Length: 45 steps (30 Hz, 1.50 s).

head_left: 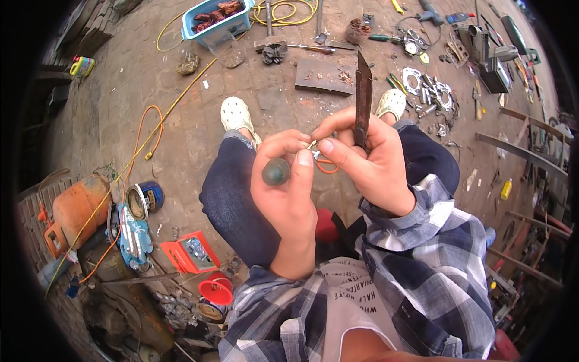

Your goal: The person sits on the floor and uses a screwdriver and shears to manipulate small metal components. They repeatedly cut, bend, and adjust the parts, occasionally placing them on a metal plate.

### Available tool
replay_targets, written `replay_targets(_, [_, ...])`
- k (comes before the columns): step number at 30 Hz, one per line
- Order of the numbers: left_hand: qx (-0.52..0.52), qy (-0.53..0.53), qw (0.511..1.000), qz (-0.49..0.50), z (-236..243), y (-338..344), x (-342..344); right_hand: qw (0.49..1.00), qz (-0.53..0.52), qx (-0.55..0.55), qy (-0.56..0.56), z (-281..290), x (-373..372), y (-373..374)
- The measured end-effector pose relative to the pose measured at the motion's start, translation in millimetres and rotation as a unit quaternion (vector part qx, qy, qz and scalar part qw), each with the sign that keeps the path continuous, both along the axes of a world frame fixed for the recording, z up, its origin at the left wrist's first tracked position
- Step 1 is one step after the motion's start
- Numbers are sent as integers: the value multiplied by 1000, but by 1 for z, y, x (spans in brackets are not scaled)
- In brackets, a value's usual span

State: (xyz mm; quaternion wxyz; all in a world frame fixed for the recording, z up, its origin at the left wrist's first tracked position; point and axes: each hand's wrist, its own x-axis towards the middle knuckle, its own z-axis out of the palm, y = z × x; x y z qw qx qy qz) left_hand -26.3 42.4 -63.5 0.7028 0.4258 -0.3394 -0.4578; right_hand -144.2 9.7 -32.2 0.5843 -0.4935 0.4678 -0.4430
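My left hand (pixel 283 193) is curled round a tool with a round green handle end (pixel 275 172), its thumb and fingertips at a small brass-coloured piece (pixel 312 145). My right hand (pixel 371 163) pinches at that same piece with thumb and forefinger while its other fingers hold a long, dark, rusty metal blade (pixel 362 84) upright. Just below the pinched piece shows an orange loop (pixel 327 169), too hidden to name. Both hands are over the ground between my knees, close together.
Ahead lie a metal plate (pixel 322 84), a blue tub (pixel 190 18) and engine parts (pixel 425 96). To the left are an orange gas cylinder (pixel 81 208), hoses, cans and a red case (pixel 174 259). Metal frames (pixel 525 157) and tools crowd the right.
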Motion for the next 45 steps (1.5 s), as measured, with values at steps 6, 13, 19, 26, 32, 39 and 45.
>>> replay_targets(6, [-20,-16,1000,-3,0,0,-1,1000,-22,-4,-2,4,4,4])
replay_targets(13, [-6,-25,999,-21,-2,2,4,999,4,-9,-36,2,2,4])
replay_targets(19, [-24,19,999,-13,4,2,11,990,64,-88,90,15,-28,-2])
replay_targets(26, [-1,-2,1000,-6,8,4,14,928,157,-220,256,27,-39,-10])
replay_targets(32, [-17,-37,999,8,7,2,13,895,109,-249,355,29,-36,-8])
replay_targets(39, [-23,-118,992,30,6,0,13,878,93,-276,379,25,-38,-7])
replay_targets(45, [-21,-129,991,42,7,-1,11,872,98,-280,390,24,-38,-8])
